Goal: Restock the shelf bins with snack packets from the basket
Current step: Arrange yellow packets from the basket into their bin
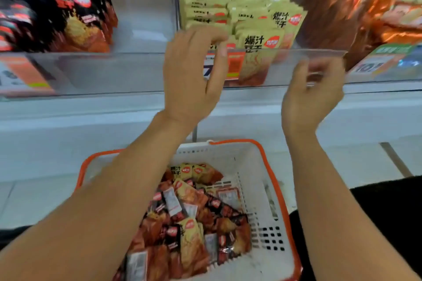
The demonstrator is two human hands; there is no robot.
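A white basket with an orange rim point(273, 172) sits low in front of me, holding several mixed snack packets point(189, 212), yellow, red and black. On the shelf above, the middle clear bin holds upright yellow packets point(251, 18). My left hand point(194, 75) is raised at this bin's clear front rim, its fingers bent over the rim against the front yellow packets and its thumb pointing down. I see no packet gripped in it. My right hand point(315, 93), blurred, hovers at the same rim further right with loosely curled fingers that hold nothing.
The left bin holds black packets point(57, 7) and the right bin holds orange-red packets point(365, 7). A clear front panel point(114, 70) runs along all the bins, with price tags point(383, 61) behind it. A white shelf ledge point(68, 121) lies below. Dark clothing point(388, 223) is at the right.
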